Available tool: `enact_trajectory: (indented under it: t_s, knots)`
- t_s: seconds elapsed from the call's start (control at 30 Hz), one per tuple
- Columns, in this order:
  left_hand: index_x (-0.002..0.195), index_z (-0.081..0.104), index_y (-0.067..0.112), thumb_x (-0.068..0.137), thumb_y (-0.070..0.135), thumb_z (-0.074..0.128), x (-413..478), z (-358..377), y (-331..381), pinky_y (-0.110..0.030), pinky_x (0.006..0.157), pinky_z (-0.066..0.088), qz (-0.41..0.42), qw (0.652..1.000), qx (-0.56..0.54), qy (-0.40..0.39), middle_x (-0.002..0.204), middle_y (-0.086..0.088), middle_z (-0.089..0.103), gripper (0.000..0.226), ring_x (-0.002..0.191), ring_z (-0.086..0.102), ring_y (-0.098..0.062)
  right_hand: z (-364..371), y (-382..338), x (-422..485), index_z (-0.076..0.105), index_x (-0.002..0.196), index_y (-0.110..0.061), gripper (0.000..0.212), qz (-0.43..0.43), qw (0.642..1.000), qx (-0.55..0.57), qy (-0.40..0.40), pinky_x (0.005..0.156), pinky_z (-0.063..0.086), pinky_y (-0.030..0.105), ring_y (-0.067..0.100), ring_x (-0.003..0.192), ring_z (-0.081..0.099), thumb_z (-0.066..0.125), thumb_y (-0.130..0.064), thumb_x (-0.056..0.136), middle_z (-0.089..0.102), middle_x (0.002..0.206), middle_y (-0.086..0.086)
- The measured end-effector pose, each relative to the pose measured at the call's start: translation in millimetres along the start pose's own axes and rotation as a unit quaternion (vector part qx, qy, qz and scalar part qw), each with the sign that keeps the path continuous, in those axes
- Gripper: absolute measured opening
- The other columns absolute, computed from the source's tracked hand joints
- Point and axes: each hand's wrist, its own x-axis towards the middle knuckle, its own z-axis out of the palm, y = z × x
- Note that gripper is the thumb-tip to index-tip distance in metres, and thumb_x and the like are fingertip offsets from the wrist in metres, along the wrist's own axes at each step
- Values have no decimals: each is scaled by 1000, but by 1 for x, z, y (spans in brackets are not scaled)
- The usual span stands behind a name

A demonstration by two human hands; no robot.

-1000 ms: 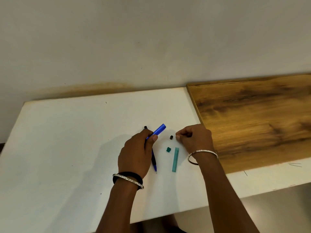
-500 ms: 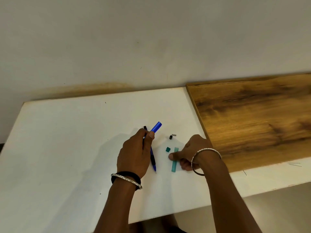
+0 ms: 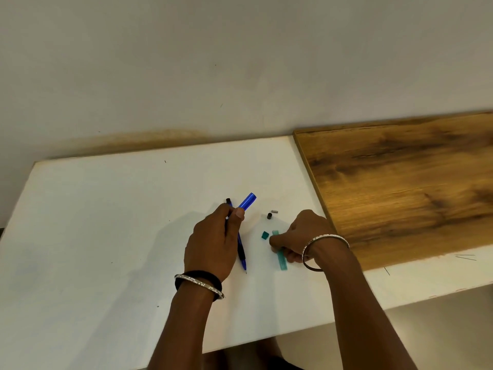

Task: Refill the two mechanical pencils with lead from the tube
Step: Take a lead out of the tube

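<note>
1. Lead tube (image 3: 282,260), teal and slim, lies on the white bench (image 3: 106,222) under the right hand (image 3: 304,233). The thumb and curled fingers (image 3: 292,256) pinch it across its middle, and both ends show.
2. Its long axis runs roughly away from the person, with the near end leaning slightly right. I cannot tell whether it is lifted off the bench.
3. A small teal cap (image 3: 264,235) lies just left of the tube's far end, apart from it.
4. The left hand (image 3: 213,244) is clenched round a blue pencil barrel (image 3: 248,201). The barrel sticks out past the thumb and points away and to the right.
5. A second pencil (image 3: 241,253), blue with a black grip, passes beneath the same hand. It lies nearly lengthwise from the person, with its tip nearest and its black end farthest. I cannot tell whether the hand grips it.
6. Between the hands, a small black piece (image 3: 269,216) and a grey piece (image 3: 274,211) lie just beside each other.
7. A wooden board (image 3: 400,182) covers the bench's right part.
</note>
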Motion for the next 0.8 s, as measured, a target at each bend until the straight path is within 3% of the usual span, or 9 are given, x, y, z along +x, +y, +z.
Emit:
enact_trajectory:
  t_s: [0.1, 0.2, 0.3, 0.4, 0.5, 0.6, 0.8]
  knots:
    - [91, 61, 22, 83, 65, 25, 0, 2, 3, -23, 48, 33, -6, 1000, -20, -2, 57, 3, 47, 56, 49, 41, -12, -10, 3, -2, 73, 72, -6, 33, -44, 998, 47, 17, 57, 60, 28, 20, 60, 72, 84, -36, 66, 73, 62, 6]
    - [84, 61, 25, 81, 66, 40, 1, 5, 9, -15, 47, 34, -27, 996, -81, -24, 55, 7, 45, 47, 47, 40, -8, -19, 2, -8, 74, 67, -6, 22, -130, 972, 189, 46, 40, 45, 18, 14, 50, 68, 83, -26, 68, 73, 60, 7]
    - [78, 66, 34, 69, 65, 59, 2, 6, 14, -6, 53, 41, -51, 983, -157, -81, 53, 13, 52, 32, 52, 47, 2, -20, -7, -15, 74, 76, -2, 18, -182, 932, 311, 42, 42, 46, 19, 15, 51, 68, 79, -19, 71, 74, 65, 7]
    - [82, 70, 37, 61, 61, 67, 2, 4, 16, -10, 57, 44, -56, 976, -178, -114, 55, 14, 55, 32, 56, 50, -2, -16, -14, -19, 70, 86, 0, 18, -184, 916, 356, 29, 45, 50, 20, 14, 48, 66, 77, -14, 76, 75, 67, 6]
    - [83, 69, 37, 71, 46, 74, 4, 2, 14, -8, 59, 42, -57, 982, -155, -94, 65, 13, 59, 15, 65, 55, -6, -15, -16, -18, 63, 99, -5, 27, -192, 892, 409, 0, 49, 53, 22, 18, 52, 69, 78, -10, 77, 76, 71, 10]
    - [87, 71, 30, 77, 40, 73, 3, 2, 15, -8, 62, 39, -64, 984, -156, -57, 77, 14, 66, 14, 74, 59, -6, -15, -12, -17, 62, 112, -15, 36, -225, 882, 413, -21, 56, 56, 24, 21, 60, 71, 78, -16, 79, 76, 74, 13]
    - [89, 70, 22, 84, 40, 65, 4, 0, 20, -4, 55, 39, -32, 988, -122, 83, 70, 9, 61, 20, 58, 49, -5, -13, -9, -17, 70, 102, 1, 18, -212, 846, 484, -73, 65, 59, 24, 24, 72, 73, 61, -10, 91, 75, 84, 18]
